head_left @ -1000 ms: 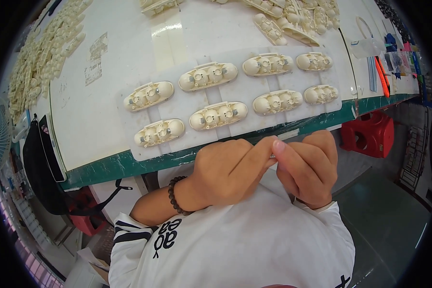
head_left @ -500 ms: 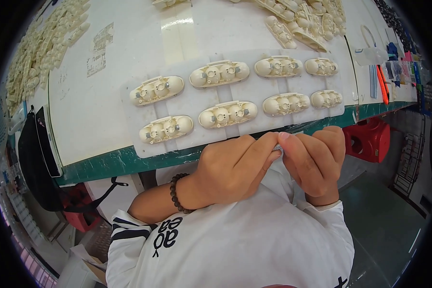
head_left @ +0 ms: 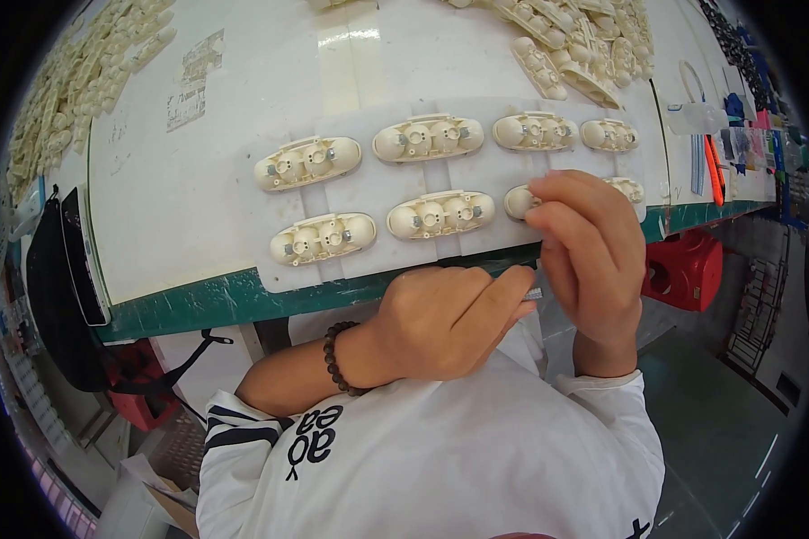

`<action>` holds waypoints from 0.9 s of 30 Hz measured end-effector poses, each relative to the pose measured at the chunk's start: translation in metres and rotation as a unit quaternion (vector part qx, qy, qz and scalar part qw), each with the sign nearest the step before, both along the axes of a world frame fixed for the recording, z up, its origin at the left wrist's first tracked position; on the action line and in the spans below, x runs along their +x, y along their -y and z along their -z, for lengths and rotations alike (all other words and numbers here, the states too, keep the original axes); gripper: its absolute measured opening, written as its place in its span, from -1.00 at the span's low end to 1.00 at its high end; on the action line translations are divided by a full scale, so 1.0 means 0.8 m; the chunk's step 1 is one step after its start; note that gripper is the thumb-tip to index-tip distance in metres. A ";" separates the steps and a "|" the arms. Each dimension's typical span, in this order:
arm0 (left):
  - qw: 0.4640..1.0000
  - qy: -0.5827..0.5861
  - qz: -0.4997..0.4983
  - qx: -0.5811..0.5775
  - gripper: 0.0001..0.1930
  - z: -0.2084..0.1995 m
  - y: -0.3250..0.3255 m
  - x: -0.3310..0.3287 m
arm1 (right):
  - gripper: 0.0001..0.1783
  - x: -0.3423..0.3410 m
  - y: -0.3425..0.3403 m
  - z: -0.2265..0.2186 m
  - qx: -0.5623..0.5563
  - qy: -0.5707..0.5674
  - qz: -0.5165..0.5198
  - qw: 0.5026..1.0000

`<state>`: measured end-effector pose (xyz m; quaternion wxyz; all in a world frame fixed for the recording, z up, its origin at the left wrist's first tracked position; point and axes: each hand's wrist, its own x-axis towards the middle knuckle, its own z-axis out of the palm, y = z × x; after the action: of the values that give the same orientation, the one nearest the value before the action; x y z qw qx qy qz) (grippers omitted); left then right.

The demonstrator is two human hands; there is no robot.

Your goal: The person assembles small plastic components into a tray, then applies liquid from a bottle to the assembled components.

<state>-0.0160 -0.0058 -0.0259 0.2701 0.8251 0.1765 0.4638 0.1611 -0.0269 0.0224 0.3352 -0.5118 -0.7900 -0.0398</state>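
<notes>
My left hand (head_left: 454, 319), a dark bead bracelet at its wrist, is closed near the table's front edge. A small greyish strip (head_left: 533, 294) sticks out at its fingertips, mostly hidden. My right hand (head_left: 598, 251) is over the board's right part, fingers bent in a pinch. Its fingertips are at a cream oval plastic part (head_left: 518, 203) in the near row, covering most of it. Anything between them is hidden. Two rows of such cream parts (head_left: 440, 214) lie on a translucent white board (head_left: 283, 279). Small grey patches show in several of them.
Heaps of cream parts (head_left: 593, 45) lie at the far right and the far left. Pens (head_left: 715, 169) and a clear container (head_left: 697, 119) are on the right. A black bag (head_left: 58, 296) hangs at the left. A red stool (head_left: 688, 269) stands beyond the green table edge (head_left: 184, 305).
My right hand has left my left hand's fingertips and moved up and forward to the near row of cream parts. My left hand stays nearly in place. The view has shifted slightly.
</notes>
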 end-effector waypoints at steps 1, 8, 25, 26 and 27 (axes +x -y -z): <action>1.000 -0.004 0.001 -0.002 -0.78 -0.001 0.001 -0.001 | -0.68 -0.001 -0.002 0.002 -0.018 0.012 -0.019 1.000; 1.000 -0.013 0.001 0.003 -0.80 -0.001 0.001 -0.001 | -0.69 0.006 -0.002 -0.010 -0.039 0.040 -0.038 0.998; 0.998 -0.022 -0.060 0.023 -0.82 0.002 -0.002 0.010 | -0.67 0.020 0.002 -0.021 -0.045 0.054 0.029 0.997; 0.994 -0.046 -0.091 0.039 -0.82 0.003 -0.001 0.012 | -0.67 0.018 0.001 -0.018 -0.045 0.053 0.032 0.997; 0.994 -0.046 -0.090 0.039 -0.82 0.000 -0.001 0.010 | -0.66 0.016 -0.001 -0.015 -0.044 0.077 0.039 0.995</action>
<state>-0.0077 -0.0054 -0.0258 0.1866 0.8362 0.2445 0.4541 0.1738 -0.0263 0.0343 0.2487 -0.5520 -0.7938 -0.0572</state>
